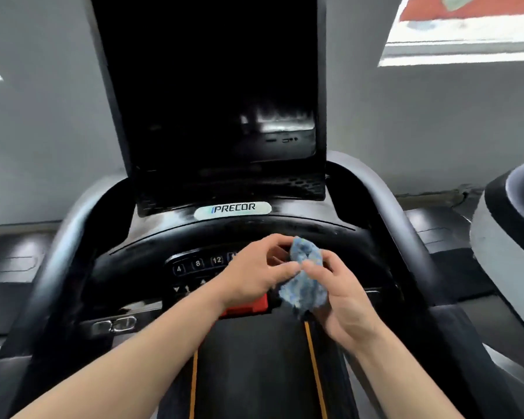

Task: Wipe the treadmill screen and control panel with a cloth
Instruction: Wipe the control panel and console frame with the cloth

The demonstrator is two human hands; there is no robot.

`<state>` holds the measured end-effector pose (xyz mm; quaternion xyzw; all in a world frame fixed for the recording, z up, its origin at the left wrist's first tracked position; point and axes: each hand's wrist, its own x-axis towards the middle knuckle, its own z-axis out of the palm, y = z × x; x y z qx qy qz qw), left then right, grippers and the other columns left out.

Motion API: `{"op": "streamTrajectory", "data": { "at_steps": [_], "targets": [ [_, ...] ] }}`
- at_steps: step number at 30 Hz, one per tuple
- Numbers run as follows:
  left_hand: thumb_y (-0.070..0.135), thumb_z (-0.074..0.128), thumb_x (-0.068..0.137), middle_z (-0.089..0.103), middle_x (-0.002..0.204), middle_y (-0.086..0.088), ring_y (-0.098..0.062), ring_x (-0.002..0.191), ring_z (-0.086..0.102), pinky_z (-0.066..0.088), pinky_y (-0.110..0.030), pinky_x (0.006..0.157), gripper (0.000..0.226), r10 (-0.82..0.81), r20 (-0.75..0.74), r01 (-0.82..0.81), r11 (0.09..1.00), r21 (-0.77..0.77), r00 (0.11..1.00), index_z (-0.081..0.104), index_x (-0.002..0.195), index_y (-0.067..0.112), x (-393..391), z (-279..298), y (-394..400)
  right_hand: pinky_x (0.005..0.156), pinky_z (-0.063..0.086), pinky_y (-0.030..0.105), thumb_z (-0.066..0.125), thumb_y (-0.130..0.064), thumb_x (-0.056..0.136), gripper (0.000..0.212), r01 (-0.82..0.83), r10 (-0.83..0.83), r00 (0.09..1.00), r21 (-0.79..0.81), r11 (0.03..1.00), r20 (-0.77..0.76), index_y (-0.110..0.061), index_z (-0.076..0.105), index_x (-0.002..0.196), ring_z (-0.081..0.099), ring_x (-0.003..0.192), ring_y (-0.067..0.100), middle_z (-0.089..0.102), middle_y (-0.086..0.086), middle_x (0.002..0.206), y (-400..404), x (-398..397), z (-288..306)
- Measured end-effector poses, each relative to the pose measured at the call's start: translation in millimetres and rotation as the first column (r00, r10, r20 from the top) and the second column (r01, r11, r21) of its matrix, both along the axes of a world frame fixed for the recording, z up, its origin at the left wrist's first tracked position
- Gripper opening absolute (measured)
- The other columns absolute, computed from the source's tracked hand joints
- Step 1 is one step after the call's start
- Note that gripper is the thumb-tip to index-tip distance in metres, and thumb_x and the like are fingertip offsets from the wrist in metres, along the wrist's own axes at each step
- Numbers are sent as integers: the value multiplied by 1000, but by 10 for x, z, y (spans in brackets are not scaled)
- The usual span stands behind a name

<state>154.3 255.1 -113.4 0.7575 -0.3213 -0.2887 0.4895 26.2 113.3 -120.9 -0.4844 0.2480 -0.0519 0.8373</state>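
Observation:
A bunched blue cloth (303,278) hangs between both hands, just above the black control panel (194,264). My left hand (254,275) pinches the cloth's left edge with thumb and fingers. My right hand (344,300) grips its right and lower side. The panel shows number keys 4, 8 and 12, partly hidden behind my left hand. The tall dark screen (212,86) rises behind the panel, unlit, with a pale reflection at its lower right. A Precor badge (233,208) sits below the screen.
A red stop button (256,303) sits under my left wrist. Curved black handrails (70,237) flank the console on both sides. The belt with orange lines (254,373) runs below. Another machine (508,225) stands at the right. A grey wall lies behind.

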Motion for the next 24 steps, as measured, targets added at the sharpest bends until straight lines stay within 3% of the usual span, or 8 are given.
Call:
{"op": "streamTrajectory", "data": {
  "at_steps": [3,6,10,12,15,20,22,24],
  "targets": [
    [27,75,91,79,99,1,-10,91,72,58,-48,95,15,237,-102,-245,967,-65,966,75,105,21,-53,50,342,80,60,43,73,-8,94,25,-119,98,991,-277,954,-91,-19,72,116,77,99,33,77,18,111,207,164,99],
    [31,76,91,75,86,1,-11,79,65,57,-43,83,11,365,-184,-387,916,-106,913,70,92,22,-114,77,768,85,60,49,59,-9,103,26,-213,175,974,-308,927,-147,-26,77,107,78,97,32,79,13,106,514,362,179],
    [31,75,96,61,67,5,-10,54,53,46,-24,54,23,476,-273,-520,846,-120,836,62,84,16,-169,107,1285,96,56,55,59,-43,100,29,-371,337,924,-214,904,-181,-22,79,106,75,103,37,78,19,108,1059,596,221],
    [32,72,98,58,61,3,-10,47,49,41,-22,47,27,527,-306,-581,805,-119,793,60,84,13,-169,116,1493,102,53,57,72,-64,87,47,-518,502,854,-294,803,-134,-25,74,114,73,109,34,77,15,112,1276,667,190],
    [38,72,98,62,65,7,-7,60,53,45,-23,61,31,632,-170,-651,754,-93,756,64,82,12,-120,103,1832,92,57,54,77,-50,89,30,-576,595,784,-561,594,-175,-26,74,106,74,95,20,78,9,101,1553,780,148],
    [50,65,90,59,73,3,-12,70,52,45,-39,71,34,733,-183,-755,641,-138,656,62,84,17,-58,54,2347,78,54,54,62,-53,87,52,-566,572,793,-596,570,-207,-2,71,94,65,73,24,72,23,84,1795,1040,138],
    [51,64,90,57,71,3,-13,68,48,43,-40,68,34,719,-151,-734,668,-118,679,61,84,18,-57,39,2492,60,42,38,66,-38,92,39,-551,560,804,-602,578,-198,-2,66,77,51,60,11,60,10,61,1876,1103,170],
    [49,67,91,56,64,5,-12,61,45,40,-34,62,27,655,-56,-657,752,-44,753,61,87,23,-49,68,2666,56,34,30,65,-30,95,38,-536,560,806,-634,557,-190,-1,61,71,42,55,7,50,-1,59,1931,1152,202]
  ]
}}
